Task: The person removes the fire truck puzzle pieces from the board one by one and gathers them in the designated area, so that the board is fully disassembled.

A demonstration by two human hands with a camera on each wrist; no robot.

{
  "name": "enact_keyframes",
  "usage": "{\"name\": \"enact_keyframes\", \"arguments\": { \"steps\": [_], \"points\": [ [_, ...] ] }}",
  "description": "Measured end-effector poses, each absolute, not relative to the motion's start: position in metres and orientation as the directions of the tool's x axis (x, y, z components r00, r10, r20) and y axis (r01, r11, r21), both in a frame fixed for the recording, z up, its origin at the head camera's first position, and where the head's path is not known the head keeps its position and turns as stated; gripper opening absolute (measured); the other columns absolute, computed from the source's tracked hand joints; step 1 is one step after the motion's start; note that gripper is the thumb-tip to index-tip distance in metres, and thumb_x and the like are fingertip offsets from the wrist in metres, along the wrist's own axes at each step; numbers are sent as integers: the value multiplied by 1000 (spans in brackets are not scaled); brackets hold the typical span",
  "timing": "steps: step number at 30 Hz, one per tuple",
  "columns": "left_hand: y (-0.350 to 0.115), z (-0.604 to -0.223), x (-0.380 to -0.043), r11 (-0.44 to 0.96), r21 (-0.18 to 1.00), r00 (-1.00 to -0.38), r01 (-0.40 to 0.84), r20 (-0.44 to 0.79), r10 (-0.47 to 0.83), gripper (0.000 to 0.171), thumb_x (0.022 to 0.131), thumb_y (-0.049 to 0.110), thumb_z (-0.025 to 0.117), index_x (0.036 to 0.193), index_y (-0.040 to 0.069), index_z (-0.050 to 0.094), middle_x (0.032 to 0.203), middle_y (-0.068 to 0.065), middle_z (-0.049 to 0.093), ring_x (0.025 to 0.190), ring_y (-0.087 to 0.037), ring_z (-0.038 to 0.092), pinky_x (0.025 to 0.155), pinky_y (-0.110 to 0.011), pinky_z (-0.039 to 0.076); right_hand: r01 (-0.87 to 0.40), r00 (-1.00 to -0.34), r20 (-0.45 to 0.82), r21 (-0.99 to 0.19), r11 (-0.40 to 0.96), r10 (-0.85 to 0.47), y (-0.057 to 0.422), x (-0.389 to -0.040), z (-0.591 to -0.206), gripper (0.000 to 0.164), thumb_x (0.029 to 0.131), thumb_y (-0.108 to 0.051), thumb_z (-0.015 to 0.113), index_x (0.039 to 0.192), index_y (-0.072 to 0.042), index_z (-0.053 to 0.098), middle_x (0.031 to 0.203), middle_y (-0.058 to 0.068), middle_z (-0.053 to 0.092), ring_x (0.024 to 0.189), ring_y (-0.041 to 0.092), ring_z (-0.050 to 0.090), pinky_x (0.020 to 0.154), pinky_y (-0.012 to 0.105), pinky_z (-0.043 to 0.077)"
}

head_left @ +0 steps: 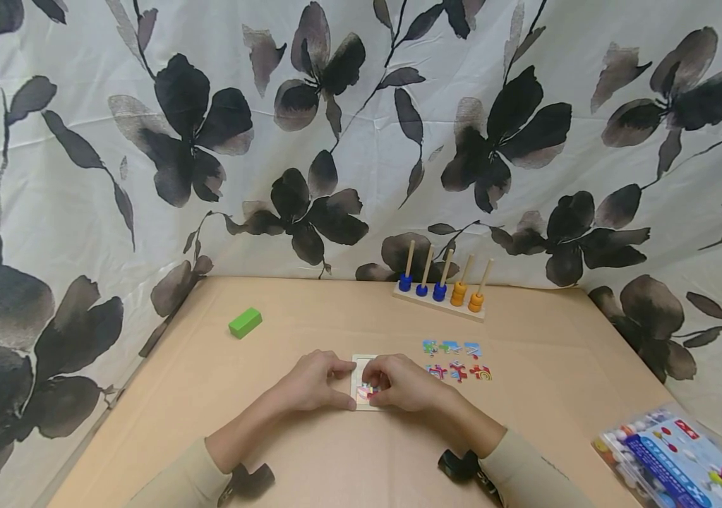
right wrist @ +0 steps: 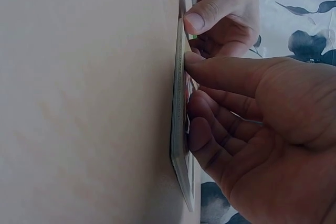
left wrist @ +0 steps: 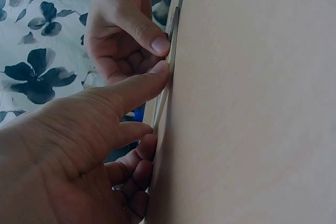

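Observation:
A small pale puzzle board [head_left: 365,407] with a raised rim lies flat on the table between both hands. My left hand [head_left: 315,382] holds its left side, thumb at the near corner and fingers farther up the edge. Over the board's right part, my right hand [head_left: 410,383] has thumb and curled fingers together at a colourful puzzle piece [head_left: 365,390] inside the rim, which they partly cover. From the right wrist view, the board [right wrist: 180,108] shows edge-on, the right thumb at its near edge. Loose jigsaw pieces [head_left: 458,370] in red and blue lie in two rows to the right.
A peg stacker [head_left: 440,303] with blue and orange rings stands at the back. One green block [head_left: 245,323] lies back left. At the front right is a clear-and-blue pack [head_left: 684,458] of colourful items. A floral cloth [head_left: 361,141] hangs behind the table.

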State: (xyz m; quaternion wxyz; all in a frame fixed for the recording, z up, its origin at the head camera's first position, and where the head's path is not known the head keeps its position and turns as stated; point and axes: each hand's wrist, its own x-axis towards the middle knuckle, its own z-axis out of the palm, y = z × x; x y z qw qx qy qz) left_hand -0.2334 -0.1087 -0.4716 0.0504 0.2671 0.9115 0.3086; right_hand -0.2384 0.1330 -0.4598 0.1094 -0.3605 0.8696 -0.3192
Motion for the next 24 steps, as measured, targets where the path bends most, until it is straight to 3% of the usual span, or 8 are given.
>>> {"name": "enact_keyframes", "arguments": {
  "steps": [9, 16, 24],
  "points": [
    [-108, -471, -232, 667, 592, -855, 452, 76, 513, 71, 71, 44, 94, 132, 13, 73, 103, 4, 71, 96, -15, 54, 83, -35, 44, -531, -722, 61, -686, 497, -689, 134, -240, -462, 18, 89, -9, 81, 101, -11, 69, 85, 2, 67, 74, 4, 55, 67, 20, 47],
    [-109, -471, -231, 667, 593, -858, 450, 80, 508, 70, 72, 44, 93, 132, 14, 73, 102, 3, 71, 95, -15, 54, 83, -35, 44, -519, -732, 76, -707, 481, -677, 134, -240, -462, 11, 94, -3, 72, 100, -12, 70, 83, -6, 65, 75, 5, 56, 68, 21, 47],
    [-109, -471, -232, 663, 592, -854, 458, 87, 513, 70, 72, 44, 93, 132, 14, 73, 102, 3, 71, 97, -15, 56, 85, -35, 45, -513, -724, 86, -729, 452, -684, 135, -242, -463, 12, 95, -4, 72, 102, -14, 74, 81, -4, 66, 69, 6, 54, 65, 21, 44]
  ]
}}
